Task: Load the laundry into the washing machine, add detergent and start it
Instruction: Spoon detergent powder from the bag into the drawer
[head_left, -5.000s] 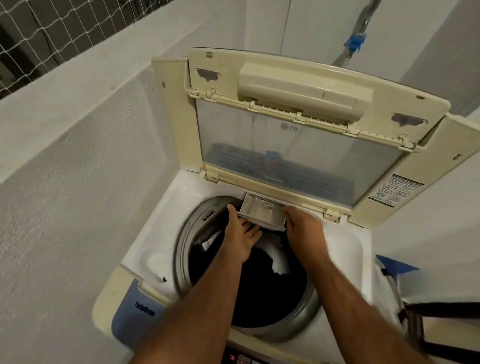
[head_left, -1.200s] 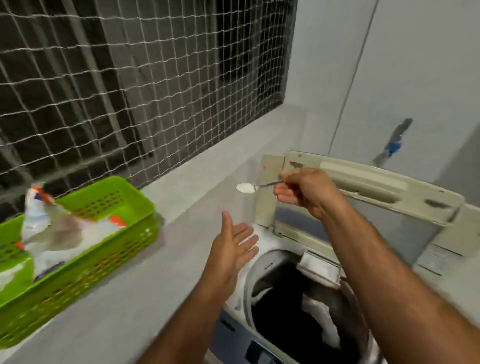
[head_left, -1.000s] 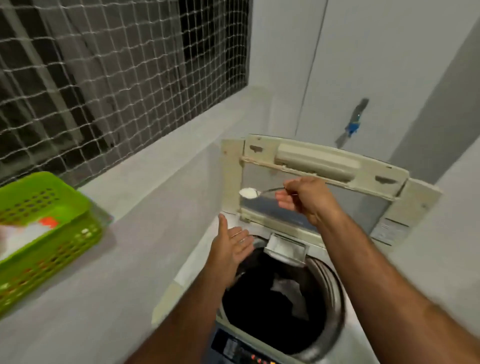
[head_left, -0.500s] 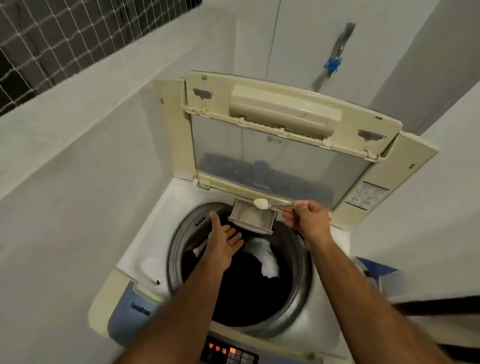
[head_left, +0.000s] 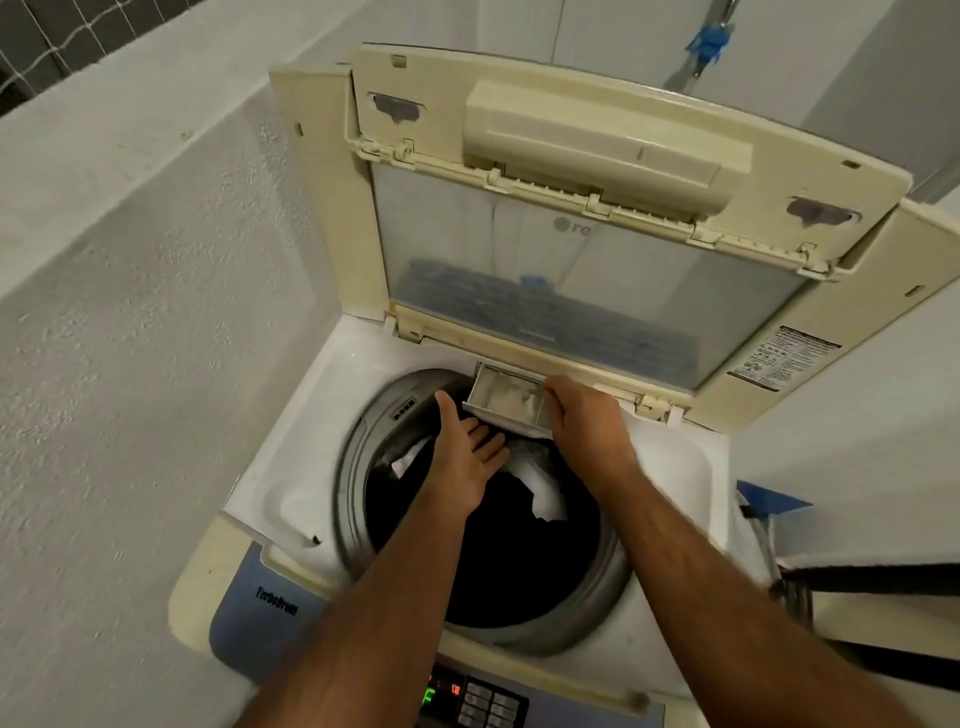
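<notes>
One top-loading washing machine (head_left: 291, 467) stands with its lid (head_left: 597, 156) raised. Two bare hands reach over one drum (head_left: 498, 571) holding dark and white laundry (head_left: 540, 499). The left hand (head_left: 462, 462) supports one pulled-out detergent drawer (head_left: 506, 400) from beneath, fingers straight. The right hand (head_left: 587, 426) grips the drawer's right edge with curled fingers. White powder lies inside the drawer.

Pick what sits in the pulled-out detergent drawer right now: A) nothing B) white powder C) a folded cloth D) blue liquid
B: the detergent drawer, open at the drum's rear rim, holds a pale white heap of powder, with the right hand at its right end.
</notes>
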